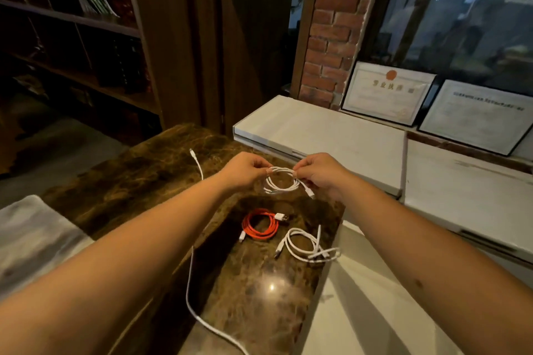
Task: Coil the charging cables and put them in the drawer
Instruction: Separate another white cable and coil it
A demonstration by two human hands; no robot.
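My left forearm (121, 242) hides the middle of the loose white cable (189, 291); it runs off the frame at 6 o'clock. Certificate (386, 94) print unreadable.
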